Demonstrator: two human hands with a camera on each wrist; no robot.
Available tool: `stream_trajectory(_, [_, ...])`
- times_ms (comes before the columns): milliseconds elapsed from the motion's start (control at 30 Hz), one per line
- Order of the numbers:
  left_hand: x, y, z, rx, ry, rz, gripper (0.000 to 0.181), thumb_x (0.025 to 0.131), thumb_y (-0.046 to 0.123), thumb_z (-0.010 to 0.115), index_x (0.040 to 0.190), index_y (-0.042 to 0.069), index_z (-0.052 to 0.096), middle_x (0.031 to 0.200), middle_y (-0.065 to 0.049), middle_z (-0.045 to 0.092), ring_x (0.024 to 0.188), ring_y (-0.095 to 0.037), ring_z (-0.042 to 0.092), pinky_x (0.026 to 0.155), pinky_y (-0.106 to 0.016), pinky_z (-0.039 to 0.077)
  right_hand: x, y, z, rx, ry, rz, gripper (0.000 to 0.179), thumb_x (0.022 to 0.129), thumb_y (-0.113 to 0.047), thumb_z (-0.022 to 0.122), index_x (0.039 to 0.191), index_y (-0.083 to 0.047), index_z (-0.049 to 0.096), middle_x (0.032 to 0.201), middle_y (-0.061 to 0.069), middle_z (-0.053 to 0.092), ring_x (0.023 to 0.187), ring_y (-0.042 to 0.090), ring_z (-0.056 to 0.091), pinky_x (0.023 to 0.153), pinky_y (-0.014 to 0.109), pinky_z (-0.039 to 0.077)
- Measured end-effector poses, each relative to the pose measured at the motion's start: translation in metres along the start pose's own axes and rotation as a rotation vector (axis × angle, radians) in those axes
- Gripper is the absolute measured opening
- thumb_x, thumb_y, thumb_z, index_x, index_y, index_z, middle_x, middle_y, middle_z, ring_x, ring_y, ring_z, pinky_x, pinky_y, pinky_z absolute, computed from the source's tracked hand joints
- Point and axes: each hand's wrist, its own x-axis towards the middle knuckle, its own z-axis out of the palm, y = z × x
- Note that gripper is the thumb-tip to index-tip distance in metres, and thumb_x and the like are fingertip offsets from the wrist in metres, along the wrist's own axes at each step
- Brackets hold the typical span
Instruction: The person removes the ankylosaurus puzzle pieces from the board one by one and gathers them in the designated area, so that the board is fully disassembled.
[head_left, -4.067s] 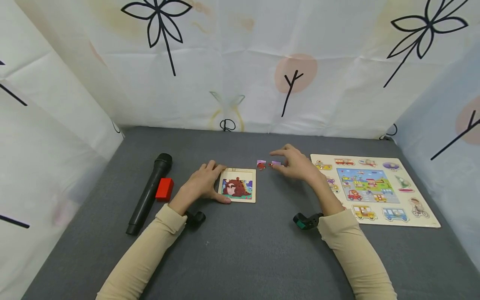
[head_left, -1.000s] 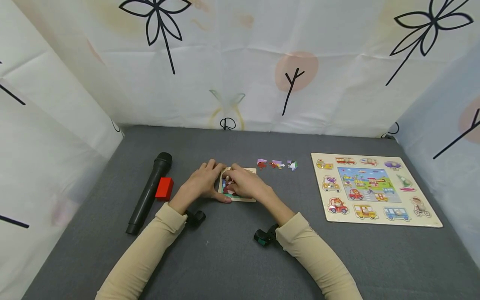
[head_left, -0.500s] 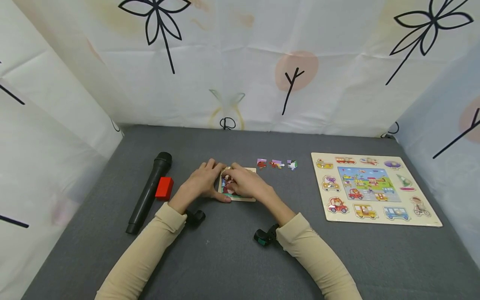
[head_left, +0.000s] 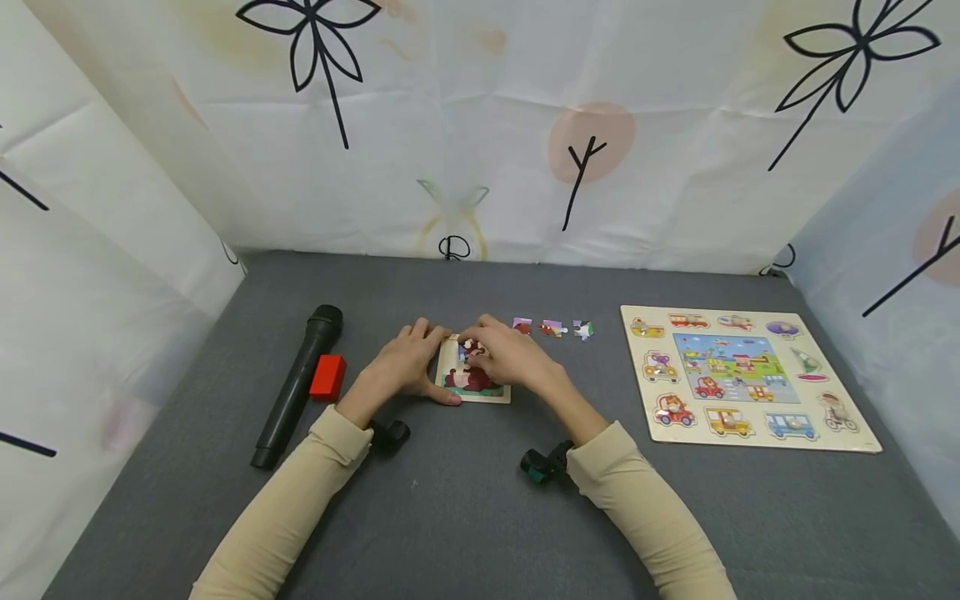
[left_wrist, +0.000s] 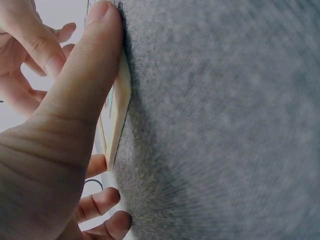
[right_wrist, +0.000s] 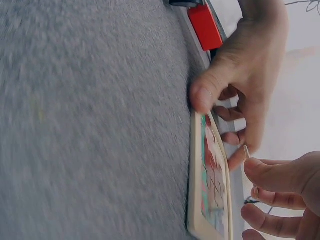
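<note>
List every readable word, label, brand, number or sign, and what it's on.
None readable.
Small puzzle frame: partly covered; any print too small.
Loose pieces: too small to read.
Large puzzle board: pictures, no legible text.
Black microphone: no marking visible.
Backdrop: drawings, no legible letters.

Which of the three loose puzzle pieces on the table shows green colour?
The rightmost piece: green shows on its right side. The leftmost piece and middle piece show no green.
</note>
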Motion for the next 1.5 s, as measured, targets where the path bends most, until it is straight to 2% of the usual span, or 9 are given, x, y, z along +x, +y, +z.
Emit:
stream_trajectory(300, [-0.001, 0.0, 0.0, 0.009, 0.015, 0.001, 0.109, 0.07, 0.065, 0.086, 0.153, 0.012, 0.041, 0.135, -0.019, 0.046, 0.12, -0.038, 0.05, 0.097, -0.053, 0.051, -0.009, 0.016, -0.013, -0.023, 0.038, 0.026, 0.034, 0.1, -0.017, 0.067, 0.133, -0.009, 0.067, 0.118, 0.011, 0.062, 0.091, 0.02, 0.059, 0.076, 0.034, 0.051])
stream_trajectory(567, [0.0, 0.0, 0.002, -0.005, 0.007, -0.018, 0.11, 0.07, 0.065, 0.087, 0.155, 0.013, 0.04, 0.137, -0.018, 0.046, 0.124, -0.038, 0.049, 0.101, -0.053, 0.049, -0.025, 0.039, -0.023, -0.042, 0.085, 0.033, 0.031, 0.1, -0.014, 0.067, 0.129, -0.006, 0.068, 0.118, 0.015, 0.063, 0.09, 0.023, 0.059, 0.076, 0.039, 0.051])
stream_trajectory(833, [-0.001, -0.001, 0.002, -0.013, 0.017, -0.016, 0.111, 0.069, 0.064, 0.088, 0.155, 0.013, 0.039, 0.138, -0.019, 0.046, 0.124, -0.037, 0.049, 0.101, -0.053, 0.05, -0.034, 0.058, -0.026, -0.063, 0.09, 0.073, 0.034, 0.098, -0.01, 0.068, 0.131, -0.004, 0.068, 0.114, 0.018, 0.063, 0.09, 0.026, 0.06, 0.08, 0.043, 0.052])
stream_trajectory(967, [-0.001, -0.001, 0.002, -0.011, 0.019, -0.014, 0.111, 0.069, 0.063, 0.088, 0.155, 0.013, 0.04, 0.138, -0.019, 0.045, 0.123, -0.037, 0.049, 0.101, -0.053, 0.05, -0.034, 0.061, -0.024, -0.078, 0.076, 0.066, 0.034, 0.097, -0.01, 0.07, 0.13, -0.004, 0.069, 0.11, 0.018, 0.064, 0.087, 0.024, 0.059, 0.078, 0.042, 0.052])
stream_trajectory(1133, [-0.001, 0.0, 0.001, -0.013, 0.015, -0.01, 0.111, 0.069, 0.063, 0.088, 0.155, 0.013, 0.039, 0.137, -0.019, 0.046, 0.12, -0.037, 0.049, 0.1, -0.053, 0.05, -0.033, 0.061, -0.02, -0.077, 0.064, 0.075, 0.034, 0.097, -0.013, 0.071, 0.13, -0.005, 0.069, 0.114, 0.017, 0.065, 0.089, 0.024, 0.059, 0.079, 0.042, 0.052])
stream_trajectory(1500, [-0.001, -0.001, 0.002, -0.029, 0.01, -0.012, 0.111, 0.069, 0.063, 0.088, 0.155, 0.013, 0.039, 0.14, -0.019, 0.045, 0.122, -0.036, 0.048, 0.102, -0.053, 0.048, -0.029, 0.062, -0.016, -0.117, 0.062, 0.091, 0.031, 0.096, -0.015, 0.071, 0.127, -0.007, 0.071, 0.106, 0.013, 0.065, 0.081, 0.02, 0.056, 0.07, 0.036, 0.047])
